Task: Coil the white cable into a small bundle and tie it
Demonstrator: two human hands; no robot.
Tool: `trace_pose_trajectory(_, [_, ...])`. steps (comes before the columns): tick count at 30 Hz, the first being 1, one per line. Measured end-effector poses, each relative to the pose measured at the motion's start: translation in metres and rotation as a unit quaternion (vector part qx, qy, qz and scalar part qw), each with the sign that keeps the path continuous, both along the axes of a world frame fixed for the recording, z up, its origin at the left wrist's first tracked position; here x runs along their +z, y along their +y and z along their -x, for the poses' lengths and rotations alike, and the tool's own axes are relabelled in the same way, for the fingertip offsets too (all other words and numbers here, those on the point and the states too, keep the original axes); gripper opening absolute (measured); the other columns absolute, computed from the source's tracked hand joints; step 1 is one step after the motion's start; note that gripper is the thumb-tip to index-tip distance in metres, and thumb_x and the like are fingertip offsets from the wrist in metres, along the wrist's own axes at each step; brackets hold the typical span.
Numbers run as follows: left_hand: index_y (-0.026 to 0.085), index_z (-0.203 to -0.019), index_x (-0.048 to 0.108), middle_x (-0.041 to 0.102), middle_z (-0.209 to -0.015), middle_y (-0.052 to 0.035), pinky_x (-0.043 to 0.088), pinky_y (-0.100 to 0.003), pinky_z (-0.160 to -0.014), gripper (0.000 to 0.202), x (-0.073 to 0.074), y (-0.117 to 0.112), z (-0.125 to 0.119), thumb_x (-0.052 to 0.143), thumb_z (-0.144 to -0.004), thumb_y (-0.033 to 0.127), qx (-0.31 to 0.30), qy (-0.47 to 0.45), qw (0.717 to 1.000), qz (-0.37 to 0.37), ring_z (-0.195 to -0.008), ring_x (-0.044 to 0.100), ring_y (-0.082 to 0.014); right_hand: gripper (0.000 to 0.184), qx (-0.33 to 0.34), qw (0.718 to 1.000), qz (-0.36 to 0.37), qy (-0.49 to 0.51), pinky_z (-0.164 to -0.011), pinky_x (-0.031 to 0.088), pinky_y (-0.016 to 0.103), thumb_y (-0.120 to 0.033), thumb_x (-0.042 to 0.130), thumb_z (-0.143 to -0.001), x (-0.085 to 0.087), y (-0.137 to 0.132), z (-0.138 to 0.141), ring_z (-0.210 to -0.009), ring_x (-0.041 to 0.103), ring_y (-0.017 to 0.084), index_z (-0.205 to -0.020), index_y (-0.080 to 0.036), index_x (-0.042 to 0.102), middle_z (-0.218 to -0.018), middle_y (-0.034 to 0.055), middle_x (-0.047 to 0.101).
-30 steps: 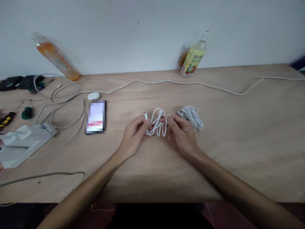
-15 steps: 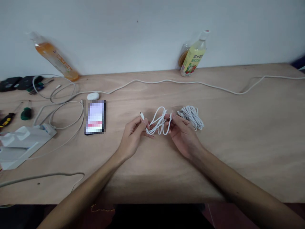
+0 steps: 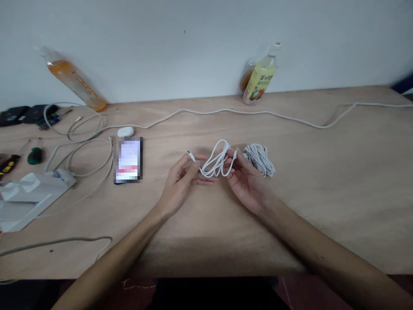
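A coiled white charging cable (image 3: 213,165) is stretched loosely between my two hands above the table. My left hand (image 3: 182,178) pinches it beside one plug (image 3: 191,155), whose metal tip points up and away. Near the cable's other end, my right hand (image 3: 247,181) grips it between thumb and fingers. Just beyond the right thumb lies a bundle of white cables (image 3: 260,160) on the table, its left side partly hidden by that hand.
Left of my hands lie a phone (image 3: 129,160) with a blurred screen and a white earbud case (image 3: 125,131). Farther left are a white power strip (image 3: 35,198), screwdrivers (image 3: 35,156) and loose cords. An orange drink bottle (image 3: 75,84) and a yellow one (image 3: 260,77) stand by the wall.
My right hand has shifted slightly, turning its cable end to the right. The fingers of my left hand have spread more under the loops, and the coil has moved a little.
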State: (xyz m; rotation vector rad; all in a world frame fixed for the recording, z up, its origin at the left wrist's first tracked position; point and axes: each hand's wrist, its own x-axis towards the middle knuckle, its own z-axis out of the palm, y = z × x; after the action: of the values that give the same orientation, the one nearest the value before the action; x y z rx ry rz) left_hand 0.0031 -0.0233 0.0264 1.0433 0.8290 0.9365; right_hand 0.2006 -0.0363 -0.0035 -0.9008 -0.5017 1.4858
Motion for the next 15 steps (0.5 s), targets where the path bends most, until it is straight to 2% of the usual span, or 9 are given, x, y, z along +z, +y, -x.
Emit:
trace_pose_trajectory(4, [0.018,-0.109,0.076,0.084,-0.119,-0.0103,0.072,-0.039,-0.089,0.036,0.0029,-0.0029,-0.0023,0.081,-0.097,0.052,0.032,0.023,0.998,-0.054,-0.1,0.084,-0.025,0.022,-0.012,1.0,-0.021,-0.01,-0.077,0.072,0.026,-0.048,0.094,-0.088,-0.0013,0.0009,-0.001,-0.091,0.077,0.018,-0.093,-0.028,0.086,-0.105,0.0032,0.083])
trace_pose_trajectory(6, [0.018,-0.113,0.078,0.083,-0.125,-0.0108,0.072,-0.042,-0.093,0.038,0.0027,-0.0036,-0.0026,0.081,-0.097,0.052,0.046,0.026,0.997,-0.063,-0.103,0.084,-0.0259,0.022,-0.014,0.999,-0.033,-0.007,-0.079,0.072,0.026,-0.048,0.094,-0.088,-0.0029,0.002,-0.0022,-0.094,0.078,0.018,-0.094,-0.028,0.086,-0.107,0.0031,0.083])
trace_pose_trajectory(9, [0.018,-0.116,0.079,0.085,-0.116,-0.0104,0.071,-0.045,-0.096,0.038,0.0012,-0.0033,-0.0015,0.081,-0.097,0.051,0.056,0.022,0.997,-0.056,-0.104,0.084,-0.027,0.019,-0.014,0.999,-0.049,0.0,-0.086,0.072,0.025,-0.046,0.094,-0.089,-0.0041,0.0044,-0.0052,-0.096,0.078,0.016,-0.094,-0.03,0.085,-0.107,0.0008,0.083])
trace_pose_trajectory(11, [0.018,-0.112,0.08,0.086,-0.108,-0.0102,0.071,-0.042,-0.092,0.034,0.0008,-0.0025,-0.0002,0.081,-0.097,0.048,0.046,0.018,0.997,-0.054,-0.102,0.083,-0.0263,0.018,-0.009,0.999,-0.052,0.008,-0.085,0.071,0.024,-0.044,0.095,-0.088,-0.0032,0.0053,-0.0069,-0.093,0.077,0.014,-0.094,-0.031,0.084,-0.105,-0.0016,0.082])
trace_pose_trajectory(15, [0.019,-0.112,0.079,0.084,-0.097,-0.0076,0.069,-0.034,-0.081,0.025,0.0026,-0.0008,0.0014,0.077,-0.098,0.04,0.041,0.011,0.998,-0.045,-0.087,0.08,-0.02,0.021,0.034,0.999,-0.008,0.042,-0.073,0.066,0.018,-0.044,0.097,-0.086,0.0042,0.003,-0.0054,-0.074,0.067,0.009,-0.092,-0.028,0.084,-0.098,-0.0027,0.08])
